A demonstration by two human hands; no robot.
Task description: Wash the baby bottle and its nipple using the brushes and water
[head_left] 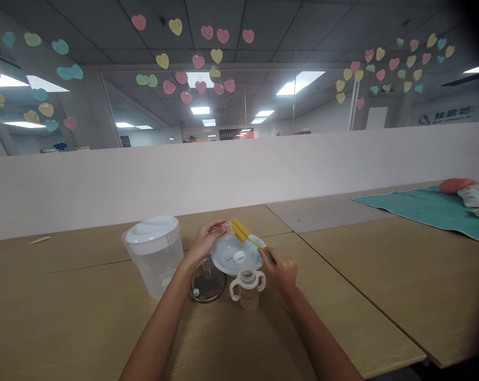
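My right hand (pixel 281 269) is closed around the green handle of a bottle brush with a yellow sponge head (pixel 241 230). My left hand (pixel 208 239) grips a small clear piece (pixel 229 228), its exact kind too small to tell, and the sponge head is right against it. Below the brush lies a white bowl (pixel 219 259) with a small white ring-shaped part (pixel 239 257) inside. In front of the bowl a baby bottle (pixel 248 296) with two white handles stands upright and uncapped. Left of it, a dark round tray (pixel 210 291) bears a clear part and a small white piece.
A tall clear plastic container (pixel 152 264) with a white lid stands on the left of the wooden table (pixel 84 323). A teal cloth (pixel 425 210) lies at the far right, with an orange item (pixel 457 185) and patterned fabric on it. A white wall (pixel 208 180) rises behind.
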